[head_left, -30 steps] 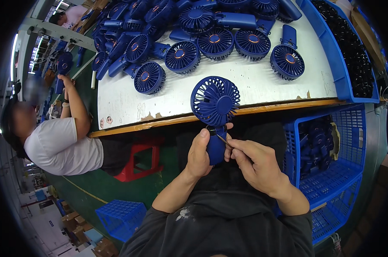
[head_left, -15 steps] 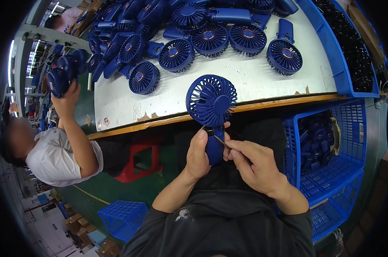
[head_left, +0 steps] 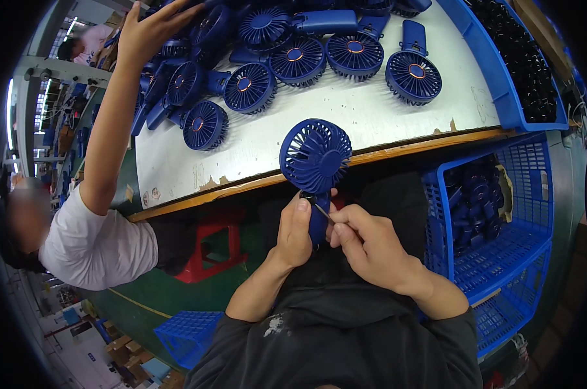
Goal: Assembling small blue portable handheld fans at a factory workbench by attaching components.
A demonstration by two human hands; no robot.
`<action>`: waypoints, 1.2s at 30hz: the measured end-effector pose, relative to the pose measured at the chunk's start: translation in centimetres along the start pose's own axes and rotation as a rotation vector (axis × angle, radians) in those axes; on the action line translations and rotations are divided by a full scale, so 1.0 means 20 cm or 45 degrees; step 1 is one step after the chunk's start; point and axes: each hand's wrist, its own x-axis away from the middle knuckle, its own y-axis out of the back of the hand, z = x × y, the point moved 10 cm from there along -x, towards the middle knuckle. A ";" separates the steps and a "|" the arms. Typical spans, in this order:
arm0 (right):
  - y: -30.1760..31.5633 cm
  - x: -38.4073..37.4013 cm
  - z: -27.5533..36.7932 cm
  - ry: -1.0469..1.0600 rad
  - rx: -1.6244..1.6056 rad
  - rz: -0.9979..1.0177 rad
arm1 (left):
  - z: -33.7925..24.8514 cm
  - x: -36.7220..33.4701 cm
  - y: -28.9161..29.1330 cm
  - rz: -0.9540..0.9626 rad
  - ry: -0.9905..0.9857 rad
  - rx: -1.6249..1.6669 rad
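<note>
A blue handheld fan point(head_left: 316, 155) stands upright in front of me, its round caged head above the table edge. Around its handle my left hand point(head_left: 294, 230) is closed, the thumb beside a small black part point(head_left: 311, 198) at the neck. My right hand point(head_left: 371, 243) pinches a thin metal tool point(head_left: 322, 212), whose tip meets the fan near that black part. Whether the tool is a screwdriver or tweezers I cannot make out. The fingers behind the handle are partly hidden.
On the white table point(head_left: 254, 146) lie several more blue fans point(head_left: 413, 78). A blue bin point(head_left: 501, 97) of small black parts stands at the right, above a blue crate point(head_left: 449, 227) holding fans. At the left a co-worker's arm point(head_left: 112, 136) reaches over the pile. A red stool point(head_left: 209, 253) stands below.
The co-worker's arm has swung up over the fan pile, no longer holding up fans. My hands and the fan have shifted slightly left in the picture, keeping their hold.
</note>
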 end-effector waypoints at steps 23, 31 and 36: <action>0.11 -0.07 -0.38 -0.628 0.050 0.296 | 0.15 -0.04 -0.07 0.329 -0.062 -0.644; 0.06 0.06 -0.72 -0.859 -0.220 0.104 | 0.33 -0.02 -0.18 0.571 0.048 -0.892; 0.09 0.14 -0.84 -0.854 -0.306 -0.098 | 0.39 -0.04 -0.21 0.512 0.108 -0.925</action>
